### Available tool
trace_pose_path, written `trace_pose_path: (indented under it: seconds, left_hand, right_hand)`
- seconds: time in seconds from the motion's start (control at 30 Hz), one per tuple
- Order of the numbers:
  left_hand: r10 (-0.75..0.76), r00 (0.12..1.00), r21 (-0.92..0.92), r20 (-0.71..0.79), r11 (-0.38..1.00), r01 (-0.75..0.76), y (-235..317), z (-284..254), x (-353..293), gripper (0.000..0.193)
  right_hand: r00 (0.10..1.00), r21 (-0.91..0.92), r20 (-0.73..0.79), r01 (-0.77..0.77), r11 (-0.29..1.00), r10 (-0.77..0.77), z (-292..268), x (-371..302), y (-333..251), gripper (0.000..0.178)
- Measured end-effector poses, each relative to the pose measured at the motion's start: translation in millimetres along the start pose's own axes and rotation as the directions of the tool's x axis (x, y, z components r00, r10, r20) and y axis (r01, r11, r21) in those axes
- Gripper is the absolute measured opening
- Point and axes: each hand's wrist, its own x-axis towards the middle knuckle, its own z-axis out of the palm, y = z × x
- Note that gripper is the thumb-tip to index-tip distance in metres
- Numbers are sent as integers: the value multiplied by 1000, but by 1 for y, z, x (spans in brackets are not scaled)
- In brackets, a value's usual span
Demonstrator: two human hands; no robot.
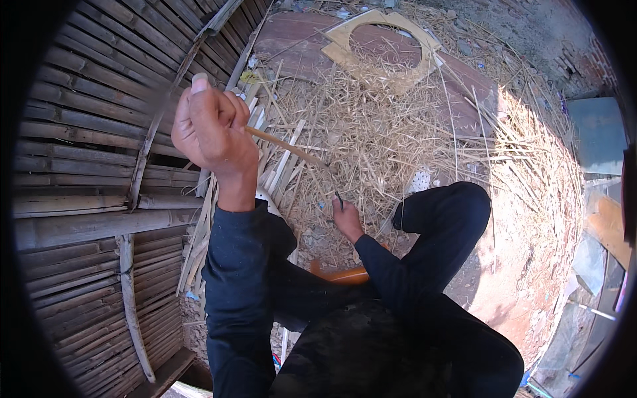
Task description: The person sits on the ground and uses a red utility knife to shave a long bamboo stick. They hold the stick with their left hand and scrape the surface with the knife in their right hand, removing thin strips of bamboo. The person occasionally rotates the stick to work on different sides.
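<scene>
My left hand (213,126) is raised near the bamboo wall, its fingers curled in a fist around a thin bamboo strip (284,145). From the fist the strip slants down to the right, its far end near the middle of the view. Lower down, close to my bent knee, my right hand (347,221) is closed on a small dark tool (339,198). Only a narrow dark piece of that tool shows above the fingers, so its kind cannot be made out. The strip's far end lies above the right hand, apart from it as far as I can see.
Bamboo shavings (378,132) cover the ground ahead. Pale split strips (202,232) lie beside the slatted bamboo wall (79,159) at left. A flat board with a round hole (338,34) lies at the far side. Beneath me is an orange-brown seat (345,275).
</scene>
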Motion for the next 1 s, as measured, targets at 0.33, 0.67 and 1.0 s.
trace_pose_path:
  seconds: [0.33,0.67,1.0]
  left_hand:
    - [3,999,2,41,1000,-3,4,9,-13,39]
    - [45,999,24,3,999,-46,0,-19,-8,37]
    - [40,999,134,19,990,-42,5,-15,-15,36]
  right_hand:
    - [974,53,-128,192,980,-184,5,3,-25,37]
    - [991,183,51,109,977,-121,-2,-11,-44,47]
    - [978,-220,114,-144,965,172,14,13,80,61]
